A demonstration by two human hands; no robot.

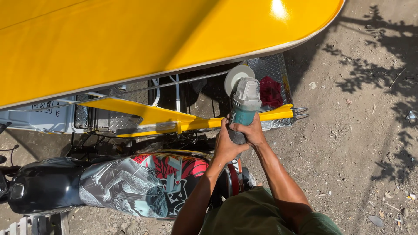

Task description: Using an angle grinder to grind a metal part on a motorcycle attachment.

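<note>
Both my hands grip one power polisher [244, 103], a teal and grey tool with a round white pad [235, 75] at its far end. My left hand [226, 145] wraps the rear of its body from the left. My right hand [250, 132] closes over the body from the right. The pad sits just under the edge of a glossy yellow roof panel [143, 39], whether touching it I cannot tell. A yellow bar [191, 122] of the sidecar frame runs below the tool.
A motorcycle with a black tank [43, 182] and a printed seat cover [148, 182] stands at the lower left. A red cloth [271, 91] lies on the checker-plate sidecar floor [272, 69]. Bare dirt ground [357, 143] with leaf shadows spreads to the right.
</note>
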